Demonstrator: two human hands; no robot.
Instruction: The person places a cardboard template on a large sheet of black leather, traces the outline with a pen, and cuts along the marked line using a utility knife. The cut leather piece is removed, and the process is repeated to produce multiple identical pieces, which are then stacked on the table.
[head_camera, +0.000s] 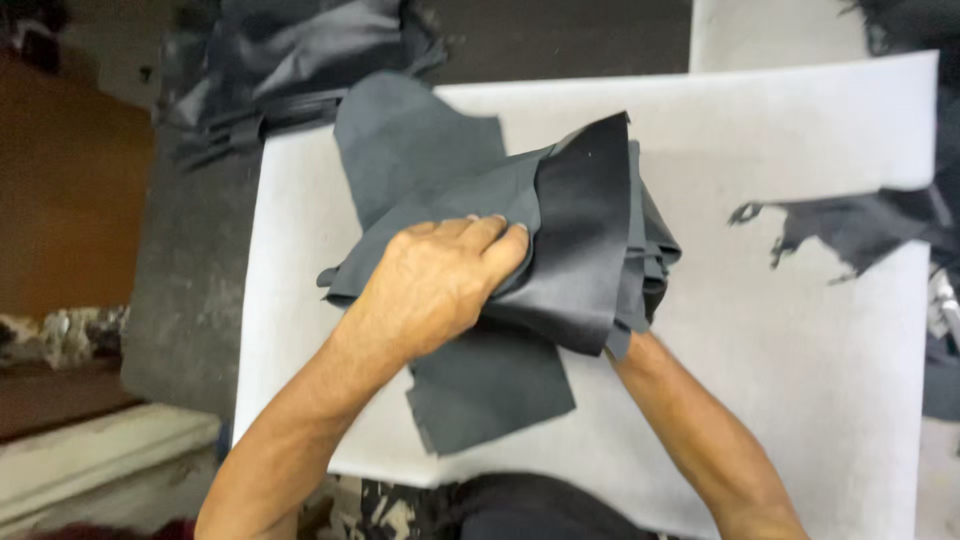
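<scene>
A folded stack of dark grey-black leather pieces (590, 230) is held above a white board (800, 340). My left hand (440, 285) presses on top of the stack's near left side, fingers curled over a fold. My right hand is hidden beneath the stack; only its forearm (700, 430) shows, reaching under the pieces from the lower right. One loose leather sheet (420, 140) spreads out behind the stack, and another hangs down in front (490, 390).
A heap of dark leather (290, 70) lies at the back left on a dark surface. A torn black scrap (850, 230) rests on the board's right side. More dark material lines the right edge (940, 380). A brown wall is at left.
</scene>
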